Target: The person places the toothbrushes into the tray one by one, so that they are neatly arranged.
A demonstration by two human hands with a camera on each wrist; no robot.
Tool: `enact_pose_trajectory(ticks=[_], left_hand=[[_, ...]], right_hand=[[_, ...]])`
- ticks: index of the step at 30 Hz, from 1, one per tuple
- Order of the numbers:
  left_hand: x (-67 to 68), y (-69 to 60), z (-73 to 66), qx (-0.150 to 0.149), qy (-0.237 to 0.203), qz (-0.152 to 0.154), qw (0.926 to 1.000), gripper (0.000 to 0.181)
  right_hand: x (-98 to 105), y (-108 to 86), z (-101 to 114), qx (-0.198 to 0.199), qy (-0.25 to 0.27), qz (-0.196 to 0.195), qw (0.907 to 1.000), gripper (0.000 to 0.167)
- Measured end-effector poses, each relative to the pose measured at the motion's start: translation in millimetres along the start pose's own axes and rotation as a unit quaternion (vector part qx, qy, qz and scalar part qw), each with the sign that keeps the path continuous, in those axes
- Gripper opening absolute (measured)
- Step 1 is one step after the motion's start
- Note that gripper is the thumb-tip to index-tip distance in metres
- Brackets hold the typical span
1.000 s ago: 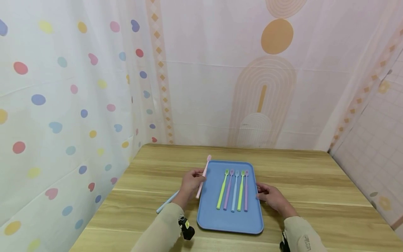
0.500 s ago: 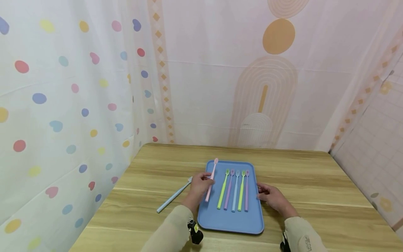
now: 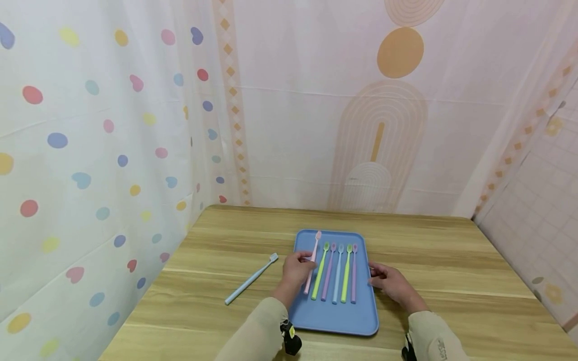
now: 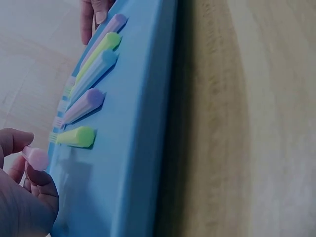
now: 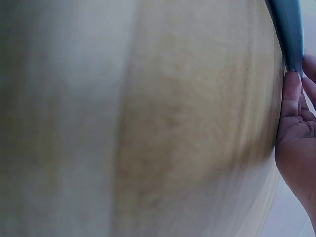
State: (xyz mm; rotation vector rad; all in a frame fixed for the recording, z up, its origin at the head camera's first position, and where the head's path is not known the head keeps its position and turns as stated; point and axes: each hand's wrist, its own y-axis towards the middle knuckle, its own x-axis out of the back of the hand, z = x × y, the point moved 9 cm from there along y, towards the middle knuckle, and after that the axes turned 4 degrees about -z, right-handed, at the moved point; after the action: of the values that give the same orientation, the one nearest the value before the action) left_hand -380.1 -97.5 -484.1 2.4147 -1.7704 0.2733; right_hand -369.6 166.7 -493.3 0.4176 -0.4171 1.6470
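Observation:
A pink toothbrush (image 3: 313,263) is pinched in my left hand (image 3: 296,271), over the left part of the blue tray (image 3: 331,321). In the left wrist view, the butt of the pink toothbrush (image 4: 37,159) sticks out between thumb and fingers, apart from the tray floor. Side by side on the tray lie several toothbrushes: a green one (image 3: 319,275), a purple one (image 3: 327,276), a blue one (image 3: 337,278), a second green (image 3: 345,277) and a second purple (image 3: 354,276). My right hand (image 3: 394,284) holds the tray's right edge; the right wrist view shows its thumb (image 5: 292,86) against the rim.
On the wooden table (image 3: 194,326), left of the tray, lies a light blue toothbrush (image 3: 250,280), angled with its head away from me. Patterned curtains (image 3: 289,125) hang behind the table and on its left.
My left hand has carried the pink toothbrush rightward from the tray's left edge to beside the first green toothbrush. The light blue toothbrush on the table has come fully into sight. My right hand stays put.

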Motion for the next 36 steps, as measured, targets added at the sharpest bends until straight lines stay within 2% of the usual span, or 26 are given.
enact_pose_trajectory(ticks=[8,14,25,36], left_hand=[[-4.1,-2.2,6.4,0.010,0.022,-0.001,0.9997,0.025],[-6.0,-4.5,6.2,0.010,0.052,-0.008,0.9986,0.024],[-3.3,-6.2,1.5,-0.003,0.104,-0.025,0.9942,0.023],[-3.7,-7.2,-2.4,-0.017,0.142,-0.020,0.9896,0.014]], right_hand=[[0.4,0.4,-0.6,0.001,-0.001,0.001,1.0000,0.052],[0.9,0.8,-2.5,-0.002,-0.002,-0.001,1.0000,0.052],[0.1,2.1,-2.8,0.001,-0.007,-0.001,1.0000,0.052],[0.7,1.4,-1.9,0.001,-0.005,-0.003,1.0000,0.052]])
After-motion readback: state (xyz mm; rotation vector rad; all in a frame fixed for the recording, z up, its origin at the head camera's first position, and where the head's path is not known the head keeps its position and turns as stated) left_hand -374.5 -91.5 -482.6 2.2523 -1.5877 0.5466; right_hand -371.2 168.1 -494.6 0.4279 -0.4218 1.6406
